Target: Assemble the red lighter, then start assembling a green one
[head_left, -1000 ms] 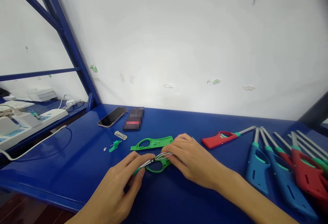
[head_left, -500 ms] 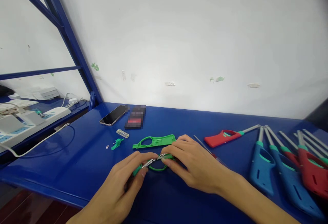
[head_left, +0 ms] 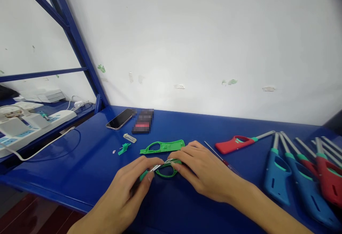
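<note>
Surface (head_left: 88,164): blue, glossy. Lying on it, rear left: one phone (head_left: 120,119), dark screen up; beside it, one dark flat item (head_left: 143,121) with red band, blurred, perhaps a box. Nearer: one clear oblong piece (head_left: 129,138); one small green part (head_left: 124,148); one tiny white chip (head_left: 113,152). Centre: one green half-shell (head_left: 171,146), looped at one end. Right: one thin metal shaft (head_left: 213,151); one red long-nosed lighter (head_left: 224,147), set apart; two blue lighters (head_left: 276,184), adjacent; further red lighters (head_left: 331,182), right edge.
</note>
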Demonstrator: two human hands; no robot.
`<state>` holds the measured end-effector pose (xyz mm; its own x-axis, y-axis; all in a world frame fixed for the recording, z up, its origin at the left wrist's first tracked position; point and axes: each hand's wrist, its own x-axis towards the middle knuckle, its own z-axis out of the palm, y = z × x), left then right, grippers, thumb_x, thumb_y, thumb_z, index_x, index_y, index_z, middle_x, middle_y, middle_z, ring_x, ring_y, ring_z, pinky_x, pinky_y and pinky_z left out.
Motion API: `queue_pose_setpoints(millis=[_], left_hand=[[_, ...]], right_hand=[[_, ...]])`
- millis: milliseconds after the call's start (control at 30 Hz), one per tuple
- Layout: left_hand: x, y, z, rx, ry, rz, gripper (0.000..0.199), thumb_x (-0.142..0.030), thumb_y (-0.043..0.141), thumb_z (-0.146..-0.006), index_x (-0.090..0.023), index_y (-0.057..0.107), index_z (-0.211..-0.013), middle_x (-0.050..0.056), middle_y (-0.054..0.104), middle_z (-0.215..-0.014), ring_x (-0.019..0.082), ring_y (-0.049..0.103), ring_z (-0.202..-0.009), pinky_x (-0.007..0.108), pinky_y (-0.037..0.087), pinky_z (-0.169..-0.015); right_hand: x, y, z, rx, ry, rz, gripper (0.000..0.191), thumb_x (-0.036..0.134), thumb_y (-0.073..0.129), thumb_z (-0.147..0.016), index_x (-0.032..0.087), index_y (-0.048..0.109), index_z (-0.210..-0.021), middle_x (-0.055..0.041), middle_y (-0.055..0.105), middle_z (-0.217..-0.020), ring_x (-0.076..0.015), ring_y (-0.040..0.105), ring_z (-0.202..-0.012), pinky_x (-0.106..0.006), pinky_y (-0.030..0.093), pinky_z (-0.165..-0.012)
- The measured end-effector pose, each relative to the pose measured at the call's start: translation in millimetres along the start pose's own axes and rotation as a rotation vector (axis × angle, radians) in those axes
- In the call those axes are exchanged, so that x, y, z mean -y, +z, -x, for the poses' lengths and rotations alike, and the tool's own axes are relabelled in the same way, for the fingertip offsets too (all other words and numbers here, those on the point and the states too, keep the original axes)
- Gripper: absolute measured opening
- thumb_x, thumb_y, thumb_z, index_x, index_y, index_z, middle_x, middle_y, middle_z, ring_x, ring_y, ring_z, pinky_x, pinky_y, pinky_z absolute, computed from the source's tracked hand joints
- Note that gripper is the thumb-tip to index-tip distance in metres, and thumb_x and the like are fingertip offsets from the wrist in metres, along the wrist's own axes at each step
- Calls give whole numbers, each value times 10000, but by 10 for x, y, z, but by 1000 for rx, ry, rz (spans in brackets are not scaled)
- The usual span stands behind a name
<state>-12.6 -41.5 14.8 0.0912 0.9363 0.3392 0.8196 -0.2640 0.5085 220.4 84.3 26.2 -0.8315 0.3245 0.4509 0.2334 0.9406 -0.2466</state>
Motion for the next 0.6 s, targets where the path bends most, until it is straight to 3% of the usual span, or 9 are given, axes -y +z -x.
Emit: queue_pose_setpoints(millis=[167,333,500,600], left_hand=[[44,-18,-47,23,-35,35,344,-405,567,-1076,-345,613,-1412,-13,776,-1170,154,758,-882,218,622,-738],[156,-11,-57,-15,34,-11,264,-333,550,-1094,-374,651,-1335,-43,768,-1184,146,747,-1043,212,580,-896],[266,-9,-13,-25,79,-115,300,-315,508,-1108,-359,642,-1373,-10,757,-1095,161,749,-950,245,588,-821],[299,-14,30,-10,96,-157,350,-293,474,-1114,-376,606,-1428,6,727,-1153,166,737,-994,265,597,-856]], right_hand=[[-50,79,-8,-15,5,1,285,314,404,-1154,222,656,-1249,-39,784,-1154,-211,702,-984,-399,477,-906],[-91,137,6,-37,43,-11,273,330,436,-1142,226,638,-1292,-43,775,-1151,-220,706,-986,-394,513,-887],[-93,208,-7,-6,30,-22,244,251,456,-1132,229,648,-1282,-42,748,-1179,-209,696,-1027,-386,535,-892],[-87,244,-29,19,32,-21,265,229,459,-1128,225,647,-1316,-57,737,-1179,-211,687,-1036,-389,543,-885]])
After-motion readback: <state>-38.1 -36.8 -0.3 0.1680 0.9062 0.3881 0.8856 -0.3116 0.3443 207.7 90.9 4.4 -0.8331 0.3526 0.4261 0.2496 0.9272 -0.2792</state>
